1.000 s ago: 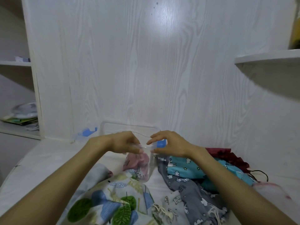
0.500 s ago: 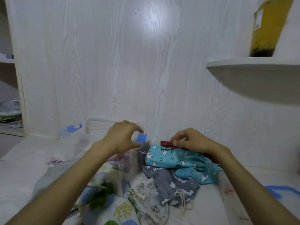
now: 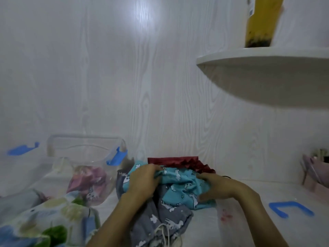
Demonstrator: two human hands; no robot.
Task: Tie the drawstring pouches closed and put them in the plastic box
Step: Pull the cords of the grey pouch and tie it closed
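- Left hand [image 3: 142,180] grips the left edge of the teal pouch [image 3: 179,189], fingers curled over the fabric.
- Right hand [image 3: 219,188] grips the same pouch on its right side, fingers tucked into the cloth.
- Teal pouch sits between the two hands, bunched, on top of a grey pouch [image 3: 165,220] with white animal print; the grey one's cord [image 3: 163,234] trails loose toward the camera.
- Dark red pouch [image 3: 179,162] lies just behind the teal one, against the wall.
- Plastic box [image 3: 85,150] is left of the hands, clear with a blue clip [image 3: 116,156]; a pink pouch [image 3: 89,180] shows through its clear wall.
- Leaf-print cloth [image 3: 44,223] lies bottom left, blurred.
- Second blue clip [image 3: 22,149] far left; a blue bracket-shaped clip [image 3: 290,209] lies on the white bench [image 3: 258,186] to the right.
- White woodgrain wall [image 3: 124,86] behind; a rounded shelf [image 3: 267,59] upper right carries a yellow cup [image 3: 260,22].
- Pink holder [image 3: 316,175] at the right edge.
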